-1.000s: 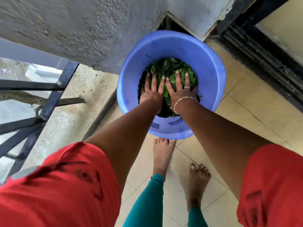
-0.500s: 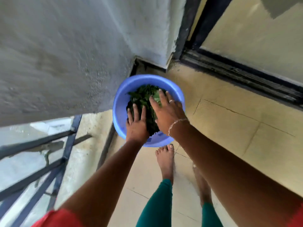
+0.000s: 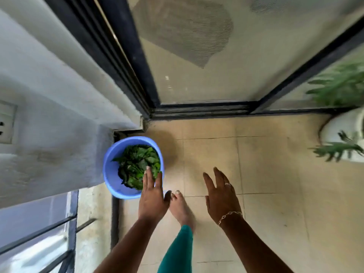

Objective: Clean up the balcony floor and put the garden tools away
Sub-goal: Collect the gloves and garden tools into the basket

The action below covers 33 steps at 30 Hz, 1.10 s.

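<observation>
A blue plastic bucket (image 3: 110, 174) stands on the tiled floor in the corner by the wall, filled with green leaves (image 3: 137, 164). My left hand (image 3: 152, 196) hovers over the bucket's near rim with straight fingers and holds nothing. Off to the right, my right hand (image 3: 221, 194) is spread above the bare tiles, clear of the bucket, a ring and bracelet on it.
A dark-framed sliding screen door (image 3: 197, 56) closes the far side. A white pot with a green plant (image 3: 342, 134) sits at the right. A grey wall (image 3: 49, 115) and metal railing (image 3: 39, 243) bound the left. My bare foot (image 3: 181, 209) stands beside the bucket.
Both hands have lifted off the leaves they pressed down; the right hand has swung right, away from the bucket. The view has risen and pulled back.
</observation>
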Each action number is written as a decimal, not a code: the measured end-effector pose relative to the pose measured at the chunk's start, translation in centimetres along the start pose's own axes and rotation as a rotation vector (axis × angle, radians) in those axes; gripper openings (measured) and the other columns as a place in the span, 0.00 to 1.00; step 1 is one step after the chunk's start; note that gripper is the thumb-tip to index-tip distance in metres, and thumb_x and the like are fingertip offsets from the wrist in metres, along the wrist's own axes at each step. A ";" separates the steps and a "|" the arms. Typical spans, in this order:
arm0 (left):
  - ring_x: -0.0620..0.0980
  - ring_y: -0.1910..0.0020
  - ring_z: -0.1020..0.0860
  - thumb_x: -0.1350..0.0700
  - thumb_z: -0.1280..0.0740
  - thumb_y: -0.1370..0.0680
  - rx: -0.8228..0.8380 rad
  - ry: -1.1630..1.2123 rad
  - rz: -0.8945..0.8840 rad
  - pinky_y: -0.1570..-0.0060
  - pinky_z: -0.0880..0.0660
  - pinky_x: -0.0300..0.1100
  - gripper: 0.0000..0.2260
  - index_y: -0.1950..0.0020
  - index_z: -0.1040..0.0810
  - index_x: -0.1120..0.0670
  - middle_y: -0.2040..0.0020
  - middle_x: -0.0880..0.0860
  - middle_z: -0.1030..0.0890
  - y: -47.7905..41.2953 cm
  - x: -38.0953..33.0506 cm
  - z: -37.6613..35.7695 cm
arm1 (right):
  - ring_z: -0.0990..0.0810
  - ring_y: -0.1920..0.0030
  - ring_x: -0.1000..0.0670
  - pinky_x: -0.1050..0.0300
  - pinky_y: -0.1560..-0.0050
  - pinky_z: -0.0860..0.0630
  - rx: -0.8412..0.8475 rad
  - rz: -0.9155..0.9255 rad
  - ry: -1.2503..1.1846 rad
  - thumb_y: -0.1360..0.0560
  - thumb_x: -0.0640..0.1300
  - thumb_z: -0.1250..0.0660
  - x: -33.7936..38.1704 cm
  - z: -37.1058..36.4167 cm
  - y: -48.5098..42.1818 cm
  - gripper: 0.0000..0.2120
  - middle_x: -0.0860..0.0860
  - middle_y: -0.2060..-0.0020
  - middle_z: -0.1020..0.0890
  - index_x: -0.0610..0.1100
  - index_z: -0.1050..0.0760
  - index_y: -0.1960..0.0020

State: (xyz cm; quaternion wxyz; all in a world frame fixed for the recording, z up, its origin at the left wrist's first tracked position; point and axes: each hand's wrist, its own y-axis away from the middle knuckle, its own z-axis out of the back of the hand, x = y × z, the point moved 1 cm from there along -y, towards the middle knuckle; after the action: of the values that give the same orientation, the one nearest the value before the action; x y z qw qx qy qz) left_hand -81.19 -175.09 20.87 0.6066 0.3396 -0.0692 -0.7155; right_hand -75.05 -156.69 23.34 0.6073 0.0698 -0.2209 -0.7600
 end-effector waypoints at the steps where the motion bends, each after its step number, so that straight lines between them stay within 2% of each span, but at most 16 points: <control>1: 0.58 0.23 0.57 0.53 0.37 0.21 0.023 -0.013 -0.017 0.27 0.50 0.46 0.30 0.23 0.46 0.58 0.23 0.61 0.58 1.3 -1.0 -0.5 | 0.19 0.48 0.40 0.51 0.58 0.20 -0.002 -0.041 -0.009 0.54 0.42 0.18 -1.4 -0.3 1.8 0.38 0.38 0.42 0.22 0.44 0.21 0.43; 6: 0.57 0.23 0.59 0.48 0.42 0.20 0.151 -0.087 -0.058 0.28 0.49 0.41 0.30 0.23 0.50 0.56 0.23 0.62 0.60 9.9 -6.4 -2.6 | 0.17 0.52 0.41 0.53 0.62 0.20 -0.024 -0.242 -0.068 0.59 0.48 0.17 -6.9 0.3 13.6 0.41 0.39 0.46 0.20 0.44 0.19 0.46; 9: 0.60 0.23 0.57 0.42 0.46 0.22 0.209 -0.121 -0.143 0.27 0.49 0.46 0.33 0.23 0.48 0.59 0.23 0.64 0.57 16.3 -10.9 -3.1 | 0.17 0.53 0.42 0.55 0.64 0.20 -0.071 -0.379 -0.120 0.59 0.49 0.18 -9.4 2.1 21.9 0.44 0.39 0.46 0.20 0.45 0.23 0.43; 11: 0.61 0.24 0.56 0.44 0.42 0.21 0.222 -0.167 -0.196 0.26 0.49 0.50 0.32 0.23 0.47 0.58 0.24 0.64 0.59 20.0 -14.0 -3.1 | 0.17 0.52 0.41 0.55 0.63 0.19 -0.100 -0.465 -0.171 0.57 0.49 0.18 -10.5 3.9 27.2 0.46 0.39 0.46 0.20 0.45 0.28 0.41; 12: 0.60 0.24 0.55 0.45 0.42 0.20 0.223 -0.206 -0.229 0.26 0.48 0.51 0.31 0.23 0.48 0.57 0.24 0.64 0.59 21.9 -15.7 -3.0 | 0.18 0.49 0.40 0.53 0.59 0.19 -0.125 -0.524 -0.191 0.53 0.48 0.18 -10.9 5.0 29.8 0.44 0.37 0.43 0.22 0.44 0.29 0.39; 13: 0.60 0.23 0.54 0.44 0.43 0.20 0.219 -0.250 -0.263 0.27 0.47 0.51 0.31 0.23 0.49 0.56 0.24 0.64 0.59 23.6 -17.3 -2.8 | 0.22 0.42 0.38 0.50 0.51 0.21 -0.152 -0.583 -0.240 0.44 0.47 0.20 -11.2 6.3 32.4 0.41 0.36 0.37 0.27 0.42 0.31 0.35; 15: 0.57 0.23 0.55 0.43 0.45 0.19 0.223 -0.338 -0.352 0.30 0.41 0.49 0.30 0.23 0.51 0.54 0.23 0.62 0.60 27.2 -20.6 -2.1 | 0.40 0.28 0.38 0.49 0.33 0.35 -0.151 -0.683 -0.306 0.26 0.45 0.34 -11.5 8.1 37.2 0.33 0.37 0.26 0.46 0.45 0.45 0.25; 17: 0.58 0.23 0.58 0.44 0.45 0.19 0.252 -0.364 -0.490 0.30 0.40 0.46 0.30 0.23 0.51 0.54 0.24 0.62 0.62 30.1 -23.5 -1.6 | 0.48 0.26 0.42 0.51 0.29 0.42 -0.195 -0.761 -0.365 0.22 0.44 0.41 -11.9 9.0 41.5 0.31 0.41 0.25 0.54 0.47 0.52 0.24; 20: 0.59 0.24 0.60 0.45 0.44 0.19 0.288 -0.441 -0.682 0.32 0.37 0.47 0.29 0.23 0.49 0.56 0.24 0.62 0.61 32.9 -26.4 -0.9 | 0.47 0.26 0.43 0.51 0.30 0.40 -0.281 -0.862 -0.369 0.22 0.45 0.41 -11.7 10.3 46.7 0.30 0.43 0.25 0.52 0.48 0.52 0.25; 25: 0.60 0.24 0.59 0.45 0.43 0.19 0.343 -0.647 -0.882 0.32 0.36 0.47 0.29 0.23 0.49 0.56 0.24 0.63 0.61 35.1 -29.0 -0.2 | 0.47 0.26 0.43 0.51 0.29 0.41 -0.318 -1.130 -0.459 0.22 0.45 0.40 -10.7 10.9 53.5 0.30 0.43 0.25 0.51 0.48 0.51 0.24; 29: 0.61 0.24 0.58 0.45 0.43 0.19 0.368 -0.765 -0.998 0.33 0.35 0.46 0.29 0.23 0.50 0.55 0.24 0.63 0.59 35.1 -30.9 -0.1 | 0.43 0.27 0.42 0.51 0.32 0.37 -0.337 -1.369 -0.535 0.22 0.47 0.40 -9.4 10.6 56.7 0.30 0.43 0.25 0.49 0.48 0.49 0.25; 33: 0.60 0.24 0.57 0.47 0.41 0.19 0.408 -0.733 -1.039 0.32 0.37 0.49 0.28 0.24 0.47 0.56 0.23 0.63 0.58 34.6 -32.5 -0.1 | 0.38 0.30 0.42 0.52 0.34 0.35 -0.387 -1.563 -0.607 0.23 0.47 0.38 -7.9 10.5 58.4 0.29 0.43 0.26 0.46 0.48 0.45 0.26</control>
State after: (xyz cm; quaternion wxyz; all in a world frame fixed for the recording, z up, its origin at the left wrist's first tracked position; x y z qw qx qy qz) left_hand -51.66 -154.10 51.55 0.0438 0.1718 -0.2322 -0.9564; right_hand -24.88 -156.13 56.00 -0.1744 -0.1091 -0.1291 -0.9701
